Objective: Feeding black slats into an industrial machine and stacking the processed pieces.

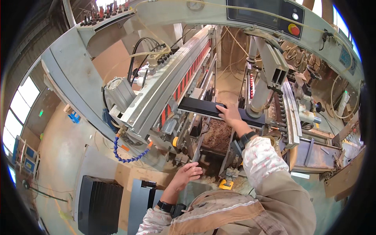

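A long narrow black board (pixel 199 106) lies across the rails of a machine, its right part passing under a metal cylinder. My right hand (pixel 230 114) is on top of the board near its middle, with fingers bent over it; the far fingertips are partly hidden. Nearer to me and lower, my left hand (pixel 187 175) hangs in the air before the machine's front, holding nothing, its fingers loosely apart. Between the rails, below the board, brown wood chips (pixel 216 135) are heaped.
A metal beam (pixel 168 82) with red-and-black striping runs along the left. Overhead, an arched frame carries a control panel (pixel 266 17) with a red button. A stack of dark boards (pixel 100 205) stands at lower left beside a grey panel (pixel 139 201). A blue hose (pixel 129 158) curls nearby.
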`<state>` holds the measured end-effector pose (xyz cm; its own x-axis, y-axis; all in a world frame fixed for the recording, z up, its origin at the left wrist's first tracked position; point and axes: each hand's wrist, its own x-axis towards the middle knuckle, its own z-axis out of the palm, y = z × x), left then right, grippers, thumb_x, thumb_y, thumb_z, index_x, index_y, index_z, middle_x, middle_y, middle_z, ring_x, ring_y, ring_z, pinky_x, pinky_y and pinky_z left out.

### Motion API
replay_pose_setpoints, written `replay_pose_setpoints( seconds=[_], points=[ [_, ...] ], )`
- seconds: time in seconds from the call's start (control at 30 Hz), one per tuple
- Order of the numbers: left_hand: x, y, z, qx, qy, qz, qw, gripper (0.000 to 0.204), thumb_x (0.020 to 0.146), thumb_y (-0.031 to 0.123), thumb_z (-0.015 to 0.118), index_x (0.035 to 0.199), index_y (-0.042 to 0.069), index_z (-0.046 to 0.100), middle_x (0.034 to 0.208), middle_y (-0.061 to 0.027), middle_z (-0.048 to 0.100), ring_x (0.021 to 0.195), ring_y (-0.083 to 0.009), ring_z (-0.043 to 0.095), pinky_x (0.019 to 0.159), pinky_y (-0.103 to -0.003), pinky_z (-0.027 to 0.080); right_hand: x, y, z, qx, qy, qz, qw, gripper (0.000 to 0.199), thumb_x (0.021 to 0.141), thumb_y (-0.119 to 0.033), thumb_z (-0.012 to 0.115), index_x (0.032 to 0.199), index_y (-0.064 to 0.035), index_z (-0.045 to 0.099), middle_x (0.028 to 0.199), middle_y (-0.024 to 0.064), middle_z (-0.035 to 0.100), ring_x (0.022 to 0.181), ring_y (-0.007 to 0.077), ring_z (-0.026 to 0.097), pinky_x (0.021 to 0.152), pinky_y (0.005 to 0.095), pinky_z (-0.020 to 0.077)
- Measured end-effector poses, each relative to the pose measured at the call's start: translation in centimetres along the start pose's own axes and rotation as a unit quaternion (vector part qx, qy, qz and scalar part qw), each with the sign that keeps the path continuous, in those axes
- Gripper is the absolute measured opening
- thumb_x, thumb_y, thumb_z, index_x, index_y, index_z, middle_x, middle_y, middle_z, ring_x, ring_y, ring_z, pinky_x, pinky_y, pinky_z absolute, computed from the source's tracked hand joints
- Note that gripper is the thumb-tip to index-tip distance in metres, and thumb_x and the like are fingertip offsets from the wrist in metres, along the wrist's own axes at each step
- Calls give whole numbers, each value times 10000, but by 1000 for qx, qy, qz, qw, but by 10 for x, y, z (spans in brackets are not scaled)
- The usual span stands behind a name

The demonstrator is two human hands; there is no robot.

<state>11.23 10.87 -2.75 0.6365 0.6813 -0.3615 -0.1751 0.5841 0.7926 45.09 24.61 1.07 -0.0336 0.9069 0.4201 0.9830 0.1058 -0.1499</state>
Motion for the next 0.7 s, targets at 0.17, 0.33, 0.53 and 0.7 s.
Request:
replay_pose_setpoints(
  seconds=[0.17, 0.33, 0.53, 0.7],
  points=[
    [32, 1, 5, -28, 53, -20, 998, 438, 960, 201, 544, 1334, 24, 400, 1169, -156, 588, 1084, -281, 598, 939, -437, 494, 16, 13, 1, 55, -33, -46, 997, 554, 743, -295, 739, 1272, -310, 575, 1019, 162, 560, 1022, 349, 529, 864, 447, 436],
    [131, 19, 42, -90, 17, -37, 995, 415, 936, 194, 581, 1290, 69, 405, 1179, -161, 543, 1128, -313, 553, 953, -498, 470, 19, 0, -12, 47, -51, -58, 996, 588, 715, -331, 757, 1273, -333, 571, 925, 180, 579, 904, 359, 583, 787, 450, 477],
    [184, 11, 78, -177, 88, -52, 979, 366, 937, 174, 575, 1234, 13, 436, 1188, -138, 507, 1133, -329, 529, 904, -460, 514, -29, -9, -42, 145, -243, -7, 959, 607, 742, -341, 726, 1318, -335, 535, 1059, 200, 579, 988, 371, 565, 876, 434, 456],
    [114, -17, 70, -181, -6, -38, 983, 318, 947, 187, 573, 1178, -17, 495, 1147, -153, 575, 1070, -317, 587, 922, -443, 524, -26, -3, -27, 65, -124, -31, 990, 559, 728, -240, 749, 1257, -310, 585, 1054, 185, 575, 990, 359, 557, 867, 462, 445]
  ],
)
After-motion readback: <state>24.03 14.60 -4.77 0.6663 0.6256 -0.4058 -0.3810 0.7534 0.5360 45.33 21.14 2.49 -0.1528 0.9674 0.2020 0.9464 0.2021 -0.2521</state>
